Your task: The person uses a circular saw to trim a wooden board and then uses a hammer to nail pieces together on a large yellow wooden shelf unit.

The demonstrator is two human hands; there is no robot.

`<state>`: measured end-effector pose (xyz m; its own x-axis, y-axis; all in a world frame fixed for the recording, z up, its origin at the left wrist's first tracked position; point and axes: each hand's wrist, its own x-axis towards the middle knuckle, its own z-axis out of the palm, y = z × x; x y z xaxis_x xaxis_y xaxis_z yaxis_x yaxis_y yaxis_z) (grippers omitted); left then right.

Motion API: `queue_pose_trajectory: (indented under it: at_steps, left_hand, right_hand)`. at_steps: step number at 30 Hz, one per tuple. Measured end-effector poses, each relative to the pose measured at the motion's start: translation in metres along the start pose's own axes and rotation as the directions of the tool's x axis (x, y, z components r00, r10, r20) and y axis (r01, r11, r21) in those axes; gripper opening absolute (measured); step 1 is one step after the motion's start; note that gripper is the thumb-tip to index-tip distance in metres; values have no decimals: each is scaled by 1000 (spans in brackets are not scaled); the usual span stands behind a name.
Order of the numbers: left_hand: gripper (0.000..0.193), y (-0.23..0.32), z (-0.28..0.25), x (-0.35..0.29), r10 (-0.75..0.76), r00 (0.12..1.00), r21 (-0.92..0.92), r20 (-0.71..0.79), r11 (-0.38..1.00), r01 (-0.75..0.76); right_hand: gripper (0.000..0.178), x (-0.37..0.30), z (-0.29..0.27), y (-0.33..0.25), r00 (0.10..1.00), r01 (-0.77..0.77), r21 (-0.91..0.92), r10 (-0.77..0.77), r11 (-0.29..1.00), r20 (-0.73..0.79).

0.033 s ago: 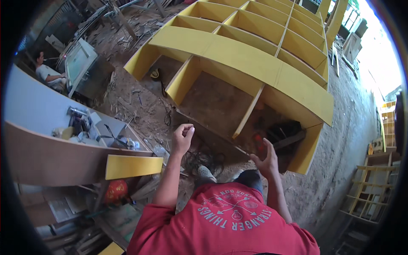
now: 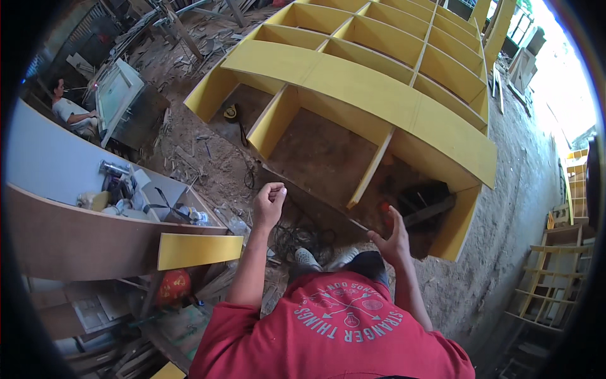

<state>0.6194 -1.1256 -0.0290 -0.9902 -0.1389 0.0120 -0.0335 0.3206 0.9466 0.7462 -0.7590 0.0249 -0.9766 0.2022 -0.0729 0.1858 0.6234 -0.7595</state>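
In front of me lies a large yellow wooden shelf unit with many compartments. My left hand is raised before its near side, fingers curled into a pinch; whatever it holds, if anything, cannot be made out. To the right, my right hand has its thumb and fingers apart, with nothing visible between them. Its thumb is close to the pale end of a thin edge along the unit's near side; whether they touch is unclear. A yellow divider projects toward me between the hands.
A yellow-and-black tape measure lies in the left compartment; a dark object sits in the right one. Tangled cable lies by my feet. At left are a cluttered open box, a yellow board and a seated person farther off.
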Motion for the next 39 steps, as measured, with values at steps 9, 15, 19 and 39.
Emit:
queue_pose_trajectory:
  at_steps: [9,15,19,39]
  left_hand:
    - [68,-52,-33,102,-71,995,59,-65,995,75]
    - [71,-101,-65,161,-78,990,464,122,886,13]
    - [48,-109,-60,217,-161,942,702,293,705,-97]
    - [36,-142,-61,246,164,932,209,325,948,-239]
  right_hand:
    - [82,72,123,49,988,70,23,-72,997,135]
    - [34,94,148,55,972,-170,122,146,978,185]
    - [42,86,165,79,978,-196,90,189,976,83]
    - [45,108,191,43,902,-421,-310,429,852,-47]
